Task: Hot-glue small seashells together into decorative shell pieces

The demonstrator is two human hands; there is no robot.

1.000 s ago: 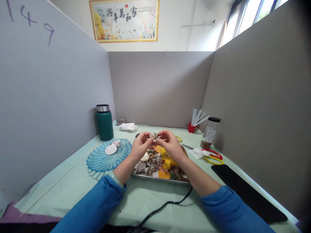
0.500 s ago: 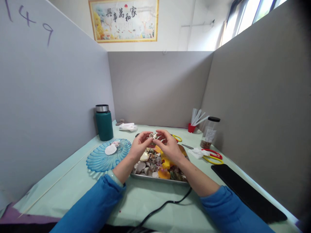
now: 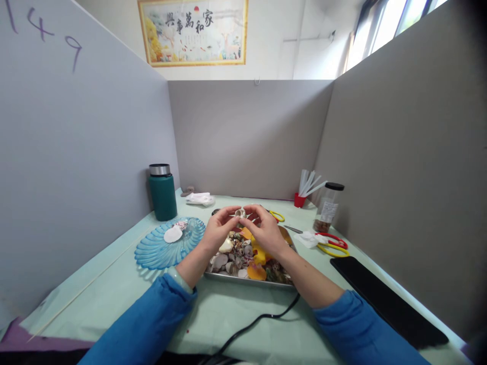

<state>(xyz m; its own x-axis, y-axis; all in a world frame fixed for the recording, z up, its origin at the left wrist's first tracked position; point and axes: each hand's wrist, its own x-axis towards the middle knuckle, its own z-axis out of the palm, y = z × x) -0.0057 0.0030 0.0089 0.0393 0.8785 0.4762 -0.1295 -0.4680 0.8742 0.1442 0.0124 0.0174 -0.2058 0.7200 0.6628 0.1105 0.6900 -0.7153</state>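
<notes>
Between my fingertips, above the back part of a metal tray, is a small whitish shell. My left hand pinches it from the left with thumb and fingers. From the other side my right hand closes on the same shell, thumb tip near the left thumb. Below both wrists the tray holds many grey and brown seashells, orange pieces and a yellow piece. Part of the tray's contents is hidden under my hands.
To the left lie a blue scalloped glass plate bearing a white disc, and a green bottle. On the right are red-and-yellow-handled scissors, a jar, a red cup of white sticks and a black slab. A black cable crosses the front.
The shell has turned slightly between my fingertips, showing a rounder face. Both hands stay in nearly the same place, and the things on the table have not moved.
</notes>
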